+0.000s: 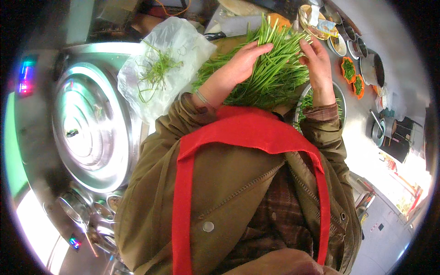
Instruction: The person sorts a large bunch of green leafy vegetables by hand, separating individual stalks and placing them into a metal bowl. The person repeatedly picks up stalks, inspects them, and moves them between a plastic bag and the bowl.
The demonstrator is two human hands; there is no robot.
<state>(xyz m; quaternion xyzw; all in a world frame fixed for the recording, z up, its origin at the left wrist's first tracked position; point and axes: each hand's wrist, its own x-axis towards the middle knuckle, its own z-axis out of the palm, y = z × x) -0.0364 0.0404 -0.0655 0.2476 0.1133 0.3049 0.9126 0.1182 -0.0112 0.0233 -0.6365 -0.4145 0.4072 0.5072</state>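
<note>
Long green stalks with pale cut ends [275,65] lie in a large heap in front of me, the ends fanned towards the top. My left hand [244,62] rests around the left side of the bunch, its thumb lying over the stalks and the other fingers hidden beneath. At the right edge of the pale ends, my right hand [316,55] has thumb and fingers bent at the stalk tips; whether it pinches one is unclear. Left of the heap, a clear plastic bag [130,77] lies spread with loose green scraps [160,67] on it. A metal basin [340,91] with cut greens sits under my right forearm.
A large round metal lid [103,137] is at the left. Behind the heap lies a knife with a black handle [215,35]. Orange bowls of chopped greens [348,70], a white bowl [338,46] and metal pots [373,68] stand along the right.
</note>
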